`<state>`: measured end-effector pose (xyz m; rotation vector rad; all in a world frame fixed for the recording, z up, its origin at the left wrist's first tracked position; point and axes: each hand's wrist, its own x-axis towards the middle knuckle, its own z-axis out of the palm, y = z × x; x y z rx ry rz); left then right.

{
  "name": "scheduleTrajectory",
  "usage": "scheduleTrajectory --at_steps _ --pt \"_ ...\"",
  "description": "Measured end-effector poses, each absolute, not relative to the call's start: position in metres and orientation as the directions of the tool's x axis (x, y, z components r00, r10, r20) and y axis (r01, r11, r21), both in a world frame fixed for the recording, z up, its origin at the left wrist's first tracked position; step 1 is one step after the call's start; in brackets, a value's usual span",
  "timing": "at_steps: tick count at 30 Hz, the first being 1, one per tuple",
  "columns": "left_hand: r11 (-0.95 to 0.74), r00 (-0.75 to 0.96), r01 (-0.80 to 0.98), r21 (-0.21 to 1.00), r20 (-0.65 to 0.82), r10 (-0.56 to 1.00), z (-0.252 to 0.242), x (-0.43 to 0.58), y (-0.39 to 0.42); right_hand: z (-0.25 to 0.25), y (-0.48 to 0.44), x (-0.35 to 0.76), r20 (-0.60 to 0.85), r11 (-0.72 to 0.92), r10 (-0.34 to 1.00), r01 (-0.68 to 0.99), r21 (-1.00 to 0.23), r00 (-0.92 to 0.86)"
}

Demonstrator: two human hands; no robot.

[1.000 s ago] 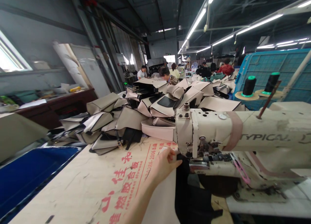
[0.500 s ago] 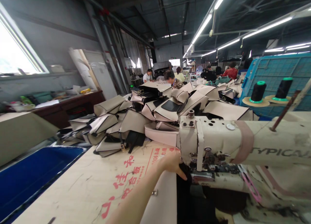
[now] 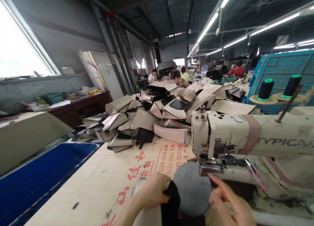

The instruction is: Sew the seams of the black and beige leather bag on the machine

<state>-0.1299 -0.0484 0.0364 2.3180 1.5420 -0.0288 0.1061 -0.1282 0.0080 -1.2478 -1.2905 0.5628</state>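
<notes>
My left hand is closed on the edge of a beige bag with black lining, in front of the sewing machine's needle end. The bag's lower part runs out of the picture. My right hand is to the right, index finger stretched toward the metal end of the machine's lower arm; nothing shows in it. Between the hands is a grey round pad, just left of that lower arm. The cream sewing machine stands over it, and thread-cutting scissors with a pink handle hang on its side.
A heap of beige bags covers the back of the plywood table. Left of the table is a blue bin. Black thread cones stand on the right before a blue crate. Several people work farther back.
My left hand has pulled the bag away from the needle, down and toward me. The grey round pad has come uncovered. My right hand has come into view, and the view has shifted slightly.
</notes>
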Motion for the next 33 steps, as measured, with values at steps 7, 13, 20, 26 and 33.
scheduleTrajectory --at_steps 7,13,20,26,33 --pt "-0.371 0.437 0.878 0.302 -0.192 0.879 0.037 -0.131 -0.051 0.029 -0.081 0.049 0.268 0.282 0.923 -0.01 -0.959 0.275" --pt "-0.363 0.43 0.884 0.296 -0.208 0.878 0.03 -0.136 -0.048 0.037 -0.094 0.048 0.21 0.232 0.888 -0.004 -0.973 0.409" --pt "-0.412 0.456 0.887 0.208 -0.255 0.852 0.029 -0.12 -0.033 0.023 -0.077 0.059 0.505 0.39 0.821 0.386 -0.836 0.265" --pt "-0.414 0.449 0.892 0.179 -0.263 0.854 0.036 -0.111 -0.016 0.009 -0.091 0.114 0.716 0.538 0.689 0.742 -0.401 -0.112" --pt "-0.332 0.36 0.932 0.142 -0.284 0.889 0.061 -0.163 -0.088 -0.003 -0.112 0.093 0.691 0.64 0.632 0.739 -0.209 -0.351"
